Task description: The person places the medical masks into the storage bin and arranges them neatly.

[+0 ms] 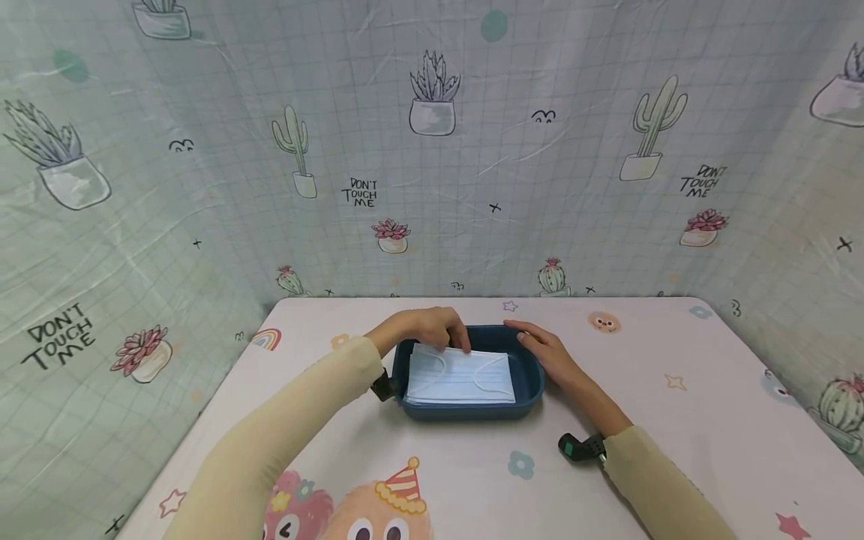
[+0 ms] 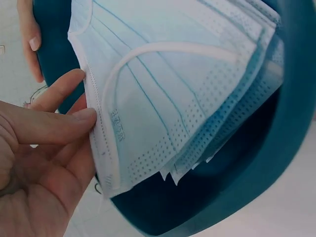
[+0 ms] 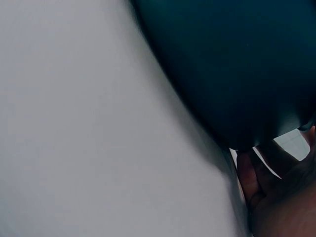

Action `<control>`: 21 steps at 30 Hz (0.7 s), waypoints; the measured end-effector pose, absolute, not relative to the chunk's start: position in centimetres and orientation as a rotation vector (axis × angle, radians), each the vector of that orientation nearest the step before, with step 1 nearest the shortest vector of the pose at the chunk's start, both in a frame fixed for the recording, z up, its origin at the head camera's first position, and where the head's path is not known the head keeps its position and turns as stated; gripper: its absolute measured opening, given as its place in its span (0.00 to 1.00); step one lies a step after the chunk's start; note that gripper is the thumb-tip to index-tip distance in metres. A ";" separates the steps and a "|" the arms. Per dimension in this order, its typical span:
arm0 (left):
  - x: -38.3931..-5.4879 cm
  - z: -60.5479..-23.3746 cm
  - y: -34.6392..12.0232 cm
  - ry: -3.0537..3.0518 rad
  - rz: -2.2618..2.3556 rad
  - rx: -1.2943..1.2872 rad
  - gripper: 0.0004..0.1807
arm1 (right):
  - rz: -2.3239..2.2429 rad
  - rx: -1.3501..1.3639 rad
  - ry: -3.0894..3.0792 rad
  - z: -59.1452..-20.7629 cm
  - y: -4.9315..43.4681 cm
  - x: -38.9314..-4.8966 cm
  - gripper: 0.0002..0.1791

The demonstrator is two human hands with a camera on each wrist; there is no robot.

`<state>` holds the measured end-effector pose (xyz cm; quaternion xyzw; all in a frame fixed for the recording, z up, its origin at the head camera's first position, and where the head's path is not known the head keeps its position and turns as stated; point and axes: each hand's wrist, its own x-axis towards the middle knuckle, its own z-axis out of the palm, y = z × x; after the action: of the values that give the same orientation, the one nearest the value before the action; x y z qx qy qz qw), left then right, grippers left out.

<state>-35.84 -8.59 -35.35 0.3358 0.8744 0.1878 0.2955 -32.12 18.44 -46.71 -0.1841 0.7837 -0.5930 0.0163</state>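
Observation:
A stack of light-blue disposable face masks (image 1: 459,379) with white ear loops lies in a dark blue plastic box (image 1: 466,413). My left hand (image 1: 437,327) reaches over the box's back rim. Between thumb and fingers it pinches the edge of the top mask (image 2: 148,98), which is lifted a little off the fanned masks below in the left wrist view. My right hand (image 1: 552,356) holds the box at its back right corner. In the right wrist view its fingers (image 3: 249,180) touch the box's dark outer wall, partly in shadow.
The box stands on a white table (image 1: 641,480) printed with cartoon figures. A patterned curtain (image 1: 432,187) with cactus drawings rises behind the table's back edge. A small dark camera (image 1: 580,448) is worn at the right wrist, another (image 1: 383,387) at the left.

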 end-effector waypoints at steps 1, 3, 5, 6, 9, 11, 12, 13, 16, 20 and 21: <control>-35.8 -35.5 -8.6 2.321 0.506 0.893 0.28 | -1.846 -0.573 2.432 -46.7 18.4 -32.1 0.23; -35.9 -35.7 -8.7 2.312 0.510 0.901 0.27 | -1.852 -0.572 2.422 -46.8 18.3 -32.1 0.23; -35.9 -35.8 -8.8 2.312 0.501 0.917 0.26 | -1.854 -0.577 2.415 -46.8 18.3 -32.0 0.23; -35.9 -35.7 -8.9 2.315 0.495 0.926 0.26 | -1.851 -0.580 2.415 -46.8 18.3 -32.0 0.23; -35.8 -35.3 -9.1 2.329 0.499 0.929 0.25 | -1.853 -0.586 2.416 -46.8 18.3 -32.1 0.23; -35.9 -35.0 -9.5 2.340 0.521 0.922 0.24 | -1.854 -0.591 2.418 -46.7 18.2 -32.1 0.23; -35.8 -34.9 -9.6 2.339 0.545 0.910 0.24 | -1.858 -0.588 2.418 -46.7 18.2 -32.1 0.23; -35.9 -34.8 -9.8 2.335 0.576 0.901 0.23 | -1.861 -0.587 2.419 -46.7 18.2 -32.1 0.22; -35.9 -34.9 -10.7 2.308 0.681 0.882 0.23 | -1.853 -0.578 2.428 -46.7 18.3 -32.0 0.22; -35.8 -35.4 -12.4 2.277 0.847 0.835 0.22 | -1.832 -0.584 2.441 -46.9 18.2 -31.8 0.23; -35.7 -35.6 -12.9 2.272 0.897 0.813 0.22 | -1.828 -0.586 2.443 -47.0 18.2 -31.8 0.23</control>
<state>-35.74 -12.93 -35.59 0.3033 0.8472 0.3345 0.2798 -31.79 18.24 -46.97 -0.1887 0.7862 -0.5882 0.0171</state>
